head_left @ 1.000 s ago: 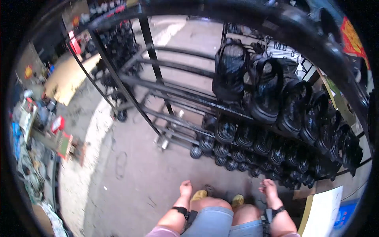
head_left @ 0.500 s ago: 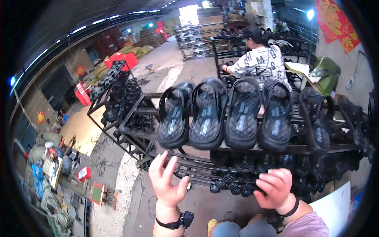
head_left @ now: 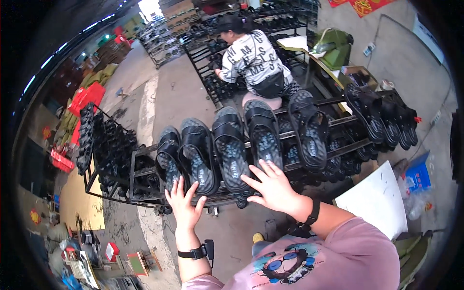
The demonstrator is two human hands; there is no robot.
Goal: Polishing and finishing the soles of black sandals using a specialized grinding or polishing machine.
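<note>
A row of black sandals is seen standing sole-outward on the top bars of a black metal rack. The left hand is held open with the fingers spread, and its fingertips are touching the lower edge of the sandal second from the left. The right hand is also open, fingers spread, just below a sandal in the middle of the row; whether it is touching the sandal cannot be told. Nothing is gripped by either hand. A black watch is worn on the left wrist. Behind the rack, another person in a patterned shirt is crouched at a second rack. A white board is leaned on the right.
</note>
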